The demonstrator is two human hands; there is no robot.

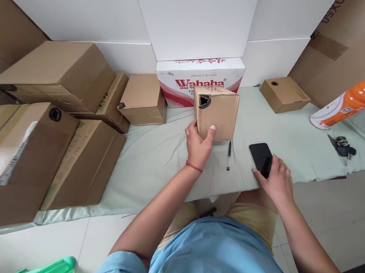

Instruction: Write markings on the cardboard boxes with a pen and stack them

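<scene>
At the centre of the frame, I see my left hand (200, 145) gripping a cardboard box (218, 112). Right of it, my right hand (276, 177) grasps a black smartphone (261, 157) at the tabletop's (160, 167) near edge.

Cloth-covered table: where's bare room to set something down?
Bare cloth lies between the left-side boxes and the left hand, and between the phone and keys. Crowded: far left, boxes packed together; right, bottle close behind keys.
</scene>
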